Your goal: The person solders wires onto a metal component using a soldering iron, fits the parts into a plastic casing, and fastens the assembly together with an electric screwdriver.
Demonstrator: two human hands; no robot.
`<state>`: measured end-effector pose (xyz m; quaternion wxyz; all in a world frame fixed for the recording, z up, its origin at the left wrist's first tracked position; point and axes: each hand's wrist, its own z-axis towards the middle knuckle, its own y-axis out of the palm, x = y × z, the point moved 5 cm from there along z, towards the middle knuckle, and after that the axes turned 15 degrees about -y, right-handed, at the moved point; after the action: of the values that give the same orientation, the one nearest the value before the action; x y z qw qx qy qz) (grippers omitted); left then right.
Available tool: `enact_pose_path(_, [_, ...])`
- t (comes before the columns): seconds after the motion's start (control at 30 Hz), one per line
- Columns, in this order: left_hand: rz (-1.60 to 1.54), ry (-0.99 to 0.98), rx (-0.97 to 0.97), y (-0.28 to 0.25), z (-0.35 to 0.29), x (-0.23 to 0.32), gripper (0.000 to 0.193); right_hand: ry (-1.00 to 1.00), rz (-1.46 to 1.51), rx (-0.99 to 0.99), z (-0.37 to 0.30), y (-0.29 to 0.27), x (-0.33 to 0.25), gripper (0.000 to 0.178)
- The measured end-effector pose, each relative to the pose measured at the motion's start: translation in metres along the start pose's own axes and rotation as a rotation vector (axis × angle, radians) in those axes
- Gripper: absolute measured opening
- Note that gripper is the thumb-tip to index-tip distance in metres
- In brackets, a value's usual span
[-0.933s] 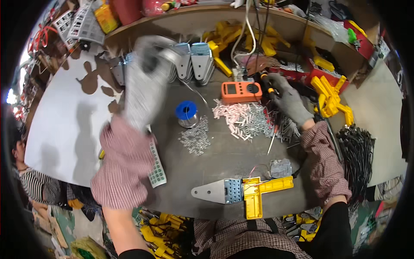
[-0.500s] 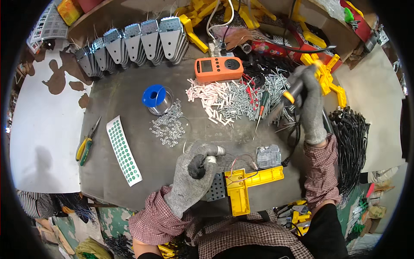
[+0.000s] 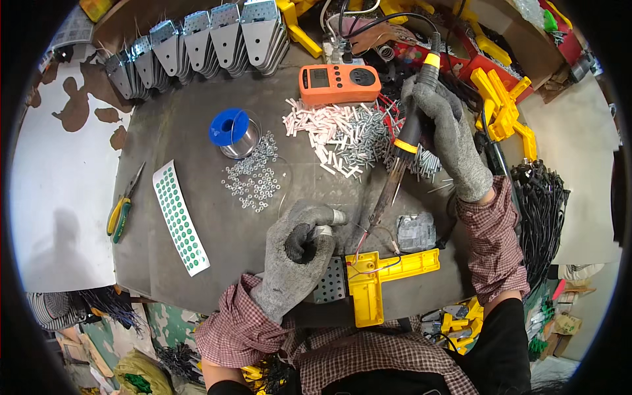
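Observation:
My right hand (image 3: 447, 125), in a grey glove, is closed round the black handle of a soldering iron (image 3: 413, 125) with yellow bands. The iron slants down and its tip meets thin red and dark wires (image 3: 361, 242). My left hand (image 3: 299, 253), gloved with taped fingertips, pinches the thin solder wire, which runs from the blue-capped spool (image 3: 230, 128). Below the wires lies a yellow T-shaped plastic housing (image 3: 366, 289), partly over a perforated grey metal plate (image 3: 330, 283). Beside it sits a small grey block (image 3: 416, 232), seemingly wrapped in clear plastic.
Small nuts (image 3: 253, 184), pink sleeves (image 3: 316, 128) and screws (image 3: 362, 141) lie in heaps before an orange meter (image 3: 339, 83). Pliers (image 3: 125, 204) and a green-dotted sticker strip (image 3: 180, 217) are at left. Black cables (image 3: 536, 217) hang at right; grey brackets (image 3: 260, 36) line the back.
My right hand has brought the soldering iron from the upper right down and inward, so its tip is now at the wires. My left hand stays nearly in place, still pinching.

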<state>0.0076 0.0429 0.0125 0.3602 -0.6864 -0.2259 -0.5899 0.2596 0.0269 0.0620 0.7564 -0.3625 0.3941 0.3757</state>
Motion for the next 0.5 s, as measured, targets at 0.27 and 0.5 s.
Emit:
enact_pose_path(0.27, [-0.023,-0.051,-0.005,0.0035,0.0002,-0.0005,0.022,0.037,0.021,0.003,0.0008,-0.0030,0.0009,0.040])
enact_pose_path(0.5, [-0.093,-0.036,-0.009,0.0061,-0.0011,-0.0040,0.023,0.021,0.022,0.054,-0.0038,0.0012,0.0048,0.039])
